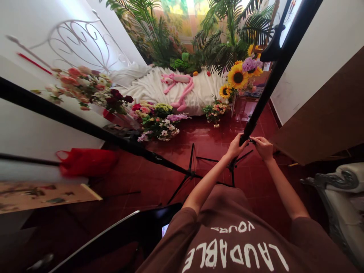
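In front of me a black light stand (263, 89) leans up to the right, its tripod legs spread on the red floor. My left hand (235, 147) is wrapped around its pole. On the pole's right side my right hand (263, 148) pinches a small black clamp knob (251, 141). A second black stand (85, 131) slants across the left, with its legs (191, 173) close to the first stand's base; neither hand touches it.
Flower bunches (162, 123) and sunflowers (237, 76) surround a white draped bed (136, 89) with a pink plush toy (182, 81). A red bag (85, 162) hangs at left. A carved armchair (344, 182) stands at right, a black chair (113, 235) lower left.
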Motion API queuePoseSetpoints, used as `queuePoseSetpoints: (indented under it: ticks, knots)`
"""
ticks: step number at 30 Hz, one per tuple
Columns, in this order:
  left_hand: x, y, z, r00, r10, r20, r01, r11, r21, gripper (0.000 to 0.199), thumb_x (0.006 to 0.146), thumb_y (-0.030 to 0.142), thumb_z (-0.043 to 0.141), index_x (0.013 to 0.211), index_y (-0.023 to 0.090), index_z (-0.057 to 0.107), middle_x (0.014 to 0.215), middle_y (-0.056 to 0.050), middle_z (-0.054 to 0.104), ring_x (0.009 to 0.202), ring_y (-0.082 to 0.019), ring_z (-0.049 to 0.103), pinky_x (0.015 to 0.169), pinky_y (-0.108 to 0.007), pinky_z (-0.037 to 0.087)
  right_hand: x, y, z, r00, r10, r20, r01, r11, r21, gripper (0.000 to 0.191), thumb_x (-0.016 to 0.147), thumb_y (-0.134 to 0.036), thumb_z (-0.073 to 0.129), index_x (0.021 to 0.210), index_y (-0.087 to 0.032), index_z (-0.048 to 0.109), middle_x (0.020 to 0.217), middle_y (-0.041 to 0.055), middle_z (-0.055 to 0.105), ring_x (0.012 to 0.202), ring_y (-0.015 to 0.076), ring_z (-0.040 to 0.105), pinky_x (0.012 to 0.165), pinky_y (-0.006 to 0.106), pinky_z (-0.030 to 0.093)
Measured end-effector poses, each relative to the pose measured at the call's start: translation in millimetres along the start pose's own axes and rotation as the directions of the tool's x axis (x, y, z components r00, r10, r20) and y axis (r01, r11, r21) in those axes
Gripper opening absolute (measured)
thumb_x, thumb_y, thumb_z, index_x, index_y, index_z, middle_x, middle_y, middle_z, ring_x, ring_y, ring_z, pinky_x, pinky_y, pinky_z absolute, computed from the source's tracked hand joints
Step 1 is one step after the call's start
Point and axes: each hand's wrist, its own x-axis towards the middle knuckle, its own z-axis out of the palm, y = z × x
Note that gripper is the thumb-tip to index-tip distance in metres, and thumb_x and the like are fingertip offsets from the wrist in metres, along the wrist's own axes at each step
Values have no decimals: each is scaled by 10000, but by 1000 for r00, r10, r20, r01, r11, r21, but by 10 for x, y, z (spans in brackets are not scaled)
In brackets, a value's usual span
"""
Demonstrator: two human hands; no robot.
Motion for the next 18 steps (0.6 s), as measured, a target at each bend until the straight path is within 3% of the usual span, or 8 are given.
queuePoseSetpoints:
  ticks: [4, 9, 14, 18]
  knots:
    - [10, 69, 1, 990, 70, -122, -63, 996, 57, 367, 860, 423, 591, 1158, 211, 563, 1107, -106, 651, 1010, -199, 645, 902, -342, 500, -128, -113, 73, 995, 92, -41, -87, 989, 120, 345, 841, -280, 604, 1175, -335, 670, 1030, 40, 673, 870, 187, 607, 774, 276, 475]
    - [101, 192, -7, 979, 142, -147, -122, 982, 143, 327, 846, 424, 614, 1081, 200, 578, 1035, -107, 666, 1027, -224, 636, 971, -384, 462, -297, -299, 119, 974, 224, -45, -198, 925, 326, 493, 777, -337, 690, 1260, -309, 593, 1040, 41, 660, 810, 162, 610, 758, 277, 506]
    - [340, 432, 59, 968, 157, -193, -153, 988, 37, 354, 887, 445, 547, 1155, 217, 513, 932, -62, 666, 820, -157, 652, 771, -294, 513, -343, -352, 106, 954, 290, -75, -231, 872, 431, 444, 790, -387, 675, 1217, -295, 591, 1164, 55, 636, 890, 172, 603, 707, 268, 506]
    - [652, 703, 99, 937, 229, -263, -255, 964, -70, 358, 915, 470, 492, 1165, 214, 494, 743, 3, 621, 660, -114, 617, 644, -237, 491, -292, -317, 88, 949, 313, -49, -266, 872, 410, 405, 814, -449, 643, 1176, -274, 594, 1200, 71, 631, 927, 187, 610, 730, 281, 497]
